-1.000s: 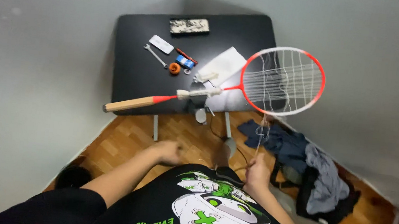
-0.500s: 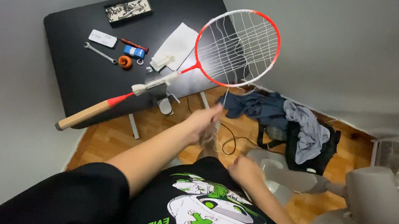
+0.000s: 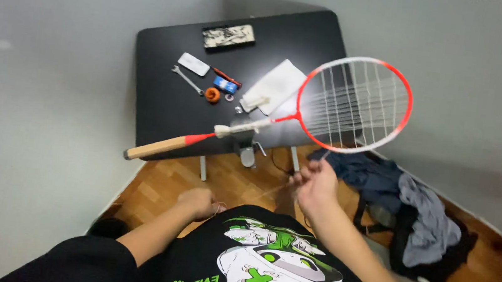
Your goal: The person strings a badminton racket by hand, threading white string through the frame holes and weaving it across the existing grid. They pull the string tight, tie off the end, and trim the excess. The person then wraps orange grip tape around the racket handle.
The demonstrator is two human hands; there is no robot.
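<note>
The right hand [image 3: 315, 185] has risen from the lap, fingers pinched on a thin string [image 3: 270, 190] below the racket [image 3: 304, 112] (clamped at the black table [image 3: 162, 93] edge). The left hand [image 3: 198, 202], now drawn back to the lap, is closed on the string's other end, so the strand runs taut between them.

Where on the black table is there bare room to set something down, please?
The black table is bare along its left side, left of the small silver wrench, and in front between wrench and red-and-white racket. The middle, around the orange spool and white cloth, is crowded.
</note>
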